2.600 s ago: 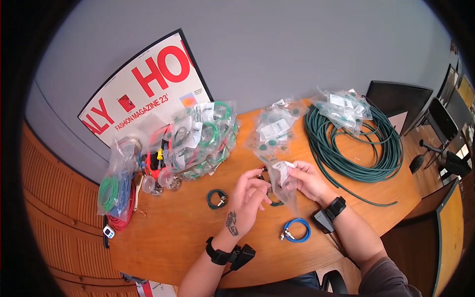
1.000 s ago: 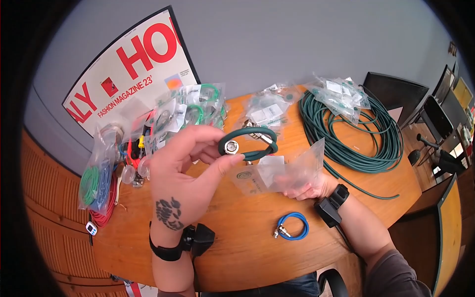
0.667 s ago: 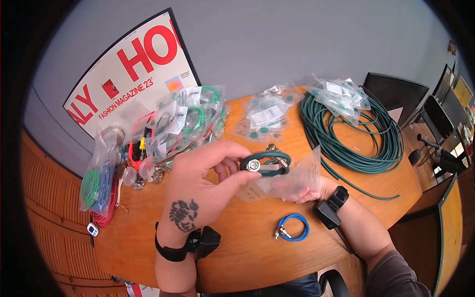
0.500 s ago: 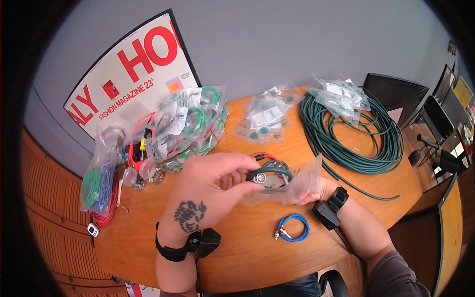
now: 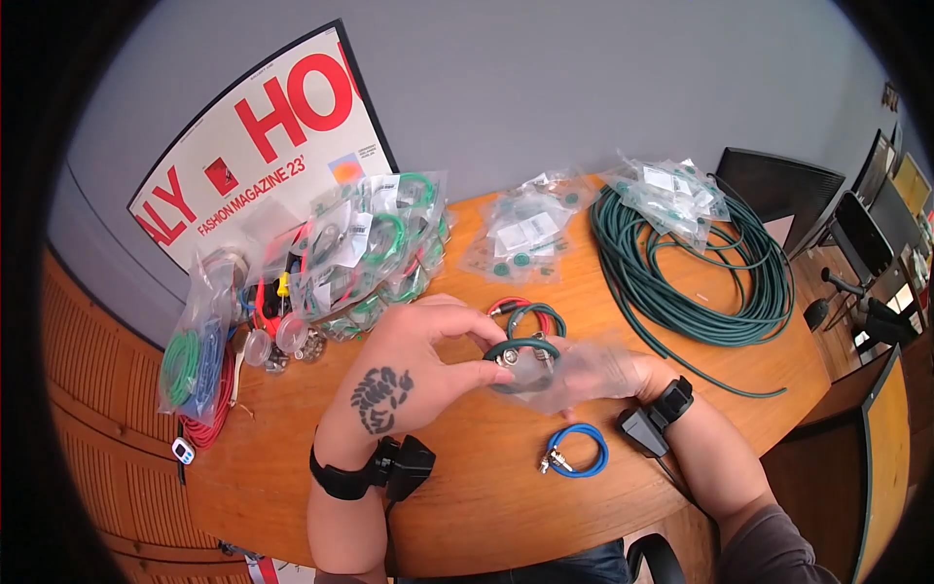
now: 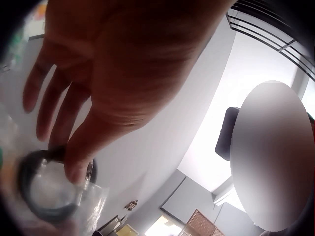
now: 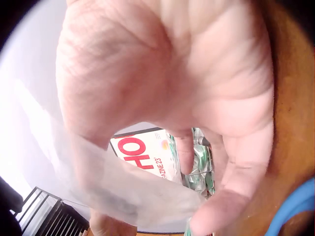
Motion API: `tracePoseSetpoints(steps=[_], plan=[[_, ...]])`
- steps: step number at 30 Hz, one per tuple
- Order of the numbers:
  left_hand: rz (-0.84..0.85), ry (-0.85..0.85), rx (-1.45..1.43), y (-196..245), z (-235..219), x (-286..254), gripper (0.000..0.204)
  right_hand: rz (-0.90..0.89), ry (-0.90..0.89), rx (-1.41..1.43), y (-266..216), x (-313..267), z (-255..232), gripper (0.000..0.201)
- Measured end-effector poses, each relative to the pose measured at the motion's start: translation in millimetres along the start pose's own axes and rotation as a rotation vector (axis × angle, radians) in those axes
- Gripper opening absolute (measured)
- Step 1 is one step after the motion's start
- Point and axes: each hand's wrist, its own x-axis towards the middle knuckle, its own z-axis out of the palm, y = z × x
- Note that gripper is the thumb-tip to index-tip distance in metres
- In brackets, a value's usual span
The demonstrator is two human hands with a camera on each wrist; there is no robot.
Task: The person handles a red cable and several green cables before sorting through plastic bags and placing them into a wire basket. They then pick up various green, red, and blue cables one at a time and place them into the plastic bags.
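My left hand [image 5: 413, 365] pinches a small coiled dark green cable [image 5: 526, 343] with silver connectors between thumb and fingertips. In the left wrist view, the thumb presses by a connector on the dark loop [image 6: 25, 189]. The coil overlaps the mouth end of a clear plastic bag [image 5: 576, 382]. My right hand [image 5: 623, 373] holds this bag, partly hidden by it. The right wrist view shows the film [image 7: 133, 189] stretched between thumb and curled fingers. Just beyond the hands lie a red cable [image 5: 506, 303] and another dark green cable [image 5: 556, 316] on the table.
A coiled blue cable [image 5: 604, 454] lies on the wooden table [image 5: 506, 516] near my right wrist. At the back are bagged green cables [image 5: 389, 238], flat labelled bags [image 5: 525, 229] and a large dark green cable coil [image 5: 623, 302]. A poster [image 5: 263, 146] leans against the wall.
The left hand picked up the small green coil, raised it, then lowered it rightward to the bag. The right hand kept the bag and turned. The red and other green cables came into view.
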Motion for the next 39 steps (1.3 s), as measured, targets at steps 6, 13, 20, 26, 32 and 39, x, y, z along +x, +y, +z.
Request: tracePoseSetpoints(steps=[6, 13, 20, 26, 32, 39], plan=[[0.082, -0.009, -0.013, -1, 1, 0, 0.022, -0.085, -0.090, 0.282, 1, 8, -1, 0.069], [0.073, -0.040, -0.045, -7, 10, 5, 0.022, -0.104, -0.164, 0.626, -1, 5, 8, 0.076], [0.072, -0.080, -0.043, -10, 28, 9, 0.016, -0.135, -0.218, 0.701, 1, 4, 8, 0.082], [-0.019, -0.169, -0.145, 1, 23, 9, 0.025, -0.111, -0.221, 0.756, 9, 3, 0, 0.082], [0.188, -0.129, 0.199, -9, 38, 6, 0.040, -0.169, -0.019, 0.675, 7, 4, 5, 0.078], [0.095, -0.257, -0.012, -22, 37, 14, 0.033, -0.081, -0.187, 0.813, 8, 5, -1, 0.068]])
